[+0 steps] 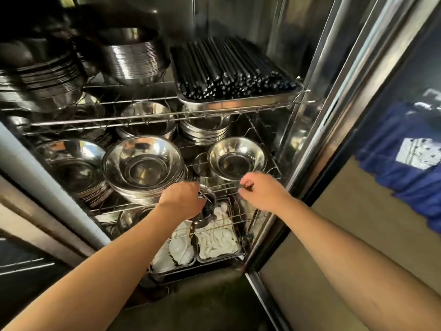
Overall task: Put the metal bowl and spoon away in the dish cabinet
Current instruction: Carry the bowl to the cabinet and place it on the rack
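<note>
My left hand [182,199] reaches into the open dish cabinet and is closed on a small metal bowl [208,206], held tilted at the front edge of the middle wire shelf [222,186]. A thin shiny piece that looks like the spoon's handle [204,196] sticks out by my fingers; the rest of the spoon is hidden. My right hand [259,193] is to the right, its fingertips curled around the shelf's front wire, just below a single metal bowl [236,157].
Stacks of metal bowls [143,163] fill the middle shelf. The top shelf holds more bowl stacks and a tray of black chopsticks [229,68]. Below my hands, trays of white spoons [214,240] sit on the bottom shelf. The open cabinet door [358,91] stands at the right.
</note>
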Tool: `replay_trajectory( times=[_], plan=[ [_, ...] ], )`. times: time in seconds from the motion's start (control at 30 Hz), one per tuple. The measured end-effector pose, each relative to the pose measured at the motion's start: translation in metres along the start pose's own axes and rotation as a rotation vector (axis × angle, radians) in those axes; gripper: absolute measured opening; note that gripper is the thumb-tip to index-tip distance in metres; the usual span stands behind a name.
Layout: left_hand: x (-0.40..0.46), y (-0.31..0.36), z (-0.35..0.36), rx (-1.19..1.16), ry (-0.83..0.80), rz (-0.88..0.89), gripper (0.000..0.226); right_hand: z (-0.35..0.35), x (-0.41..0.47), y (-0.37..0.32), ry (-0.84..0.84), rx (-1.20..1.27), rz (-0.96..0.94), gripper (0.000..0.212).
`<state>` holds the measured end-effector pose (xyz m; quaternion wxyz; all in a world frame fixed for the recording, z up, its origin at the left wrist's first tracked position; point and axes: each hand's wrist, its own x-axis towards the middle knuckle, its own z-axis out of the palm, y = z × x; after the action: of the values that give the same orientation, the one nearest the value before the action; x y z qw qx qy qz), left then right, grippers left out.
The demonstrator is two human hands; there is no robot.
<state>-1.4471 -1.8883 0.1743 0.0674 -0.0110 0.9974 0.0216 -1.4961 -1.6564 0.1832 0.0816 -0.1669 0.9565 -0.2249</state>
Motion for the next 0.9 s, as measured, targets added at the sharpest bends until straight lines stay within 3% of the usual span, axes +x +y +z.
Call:
replay_trajectory(
  times=[0.1,0.23,0.4,0.5,0.63,0.9],
  plan=[
    [0.012,0.014,-0.009,-0.122,0.097,0.055,0.05,-0.015,0.01,0.008,0.093,0.017,-0.005,0.043],
    [0.031,0.032,-0.007,-0.194,0.129,0.083,0.067,-0.026,0.025,0.018,0.125,-0.008,0.013,0.07],
    [0.049,0.044,0.002,-0.239,0.095,0.014,0.099,-0.028,0.041,0.028,0.027,0.0,0.083,0.107],
    [0.057,0.05,0.007,-0.197,0.016,-0.051,0.111,-0.028,0.05,0.037,-0.053,0.065,0.104,0.118],
    [0.061,0.054,0.013,-0.186,0.003,-0.104,0.112,-0.023,0.055,0.043,-0.062,0.07,0.102,0.114],
    [0.052,0.05,0.02,-0.142,0.002,-0.158,0.103,-0.013,0.054,0.045,-0.039,0.092,0.014,0.08]
  ],
)
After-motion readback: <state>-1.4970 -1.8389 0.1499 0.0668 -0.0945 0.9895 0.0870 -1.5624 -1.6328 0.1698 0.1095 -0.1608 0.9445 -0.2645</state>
